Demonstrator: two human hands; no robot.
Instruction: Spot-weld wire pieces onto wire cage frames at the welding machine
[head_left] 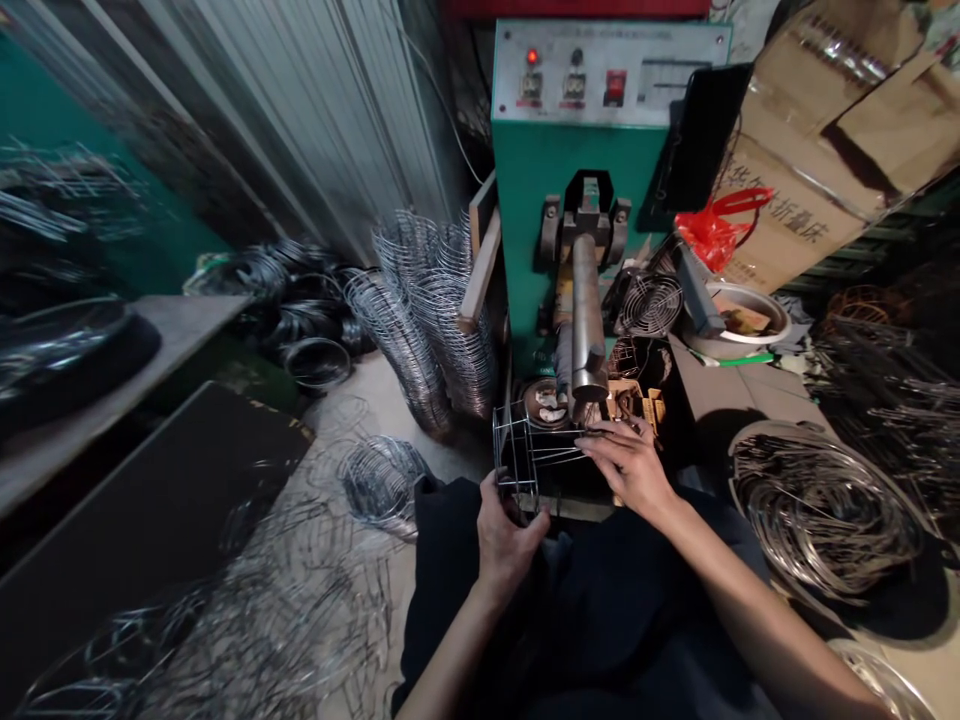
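Observation:
My left hand point(508, 535) grips the lower left end of a small metal wire frame point(516, 458), thumb on one side and fingers on the other. The frame's long wires run rightward to my right hand point(628, 468), whose fingers close on their far end. Directly above those fingertips is the lower end of the thick metal arm point(587, 320) of a green spot welder point(525, 220). Whether the wire touches the welder's tip is hidden by my fingers.
Stacked wire rings point(442, 320) stand left of the machine, with a smaller ring bundle point(382, 478) on the floor. Loose wires lie scattered at lower left. A round container of bent wires point(825, 510) sits at right, near a white bowl point(750, 320) and cardboard boxes point(810, 170).

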